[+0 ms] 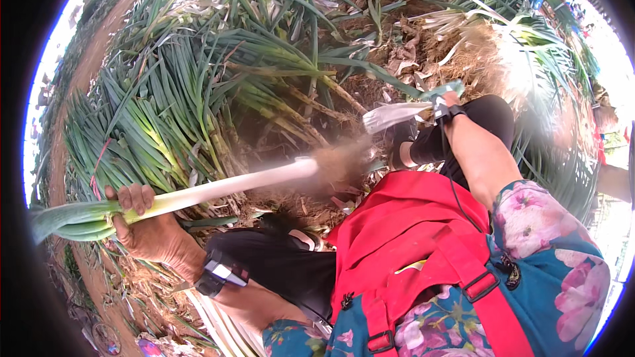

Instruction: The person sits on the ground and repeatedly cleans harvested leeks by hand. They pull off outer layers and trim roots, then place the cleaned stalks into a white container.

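Observation:
My left hand (144, 223) grips a long green onion (233, 183) where its white shank turns into green leaves. The onion lies across the view with its roots (342, 163) blurred at the right end. In my right hand (449, 100), near my knee, is a pale, limp strip of outer onion leaf (394, 116) with a green end. The strip hangs toward the roots, and I cannot tell whether it touches them. My right fingers are partly hidden by the green leaf.
A heap of unpeeled green onions (163, 104) lies ahead and to the left. Another pile (486, 54) is at upper right. White-shanked onions (223, 325) lie beside my left leg. A red apron (412, 213) covers my lap. Scraps and soil litter the ground.

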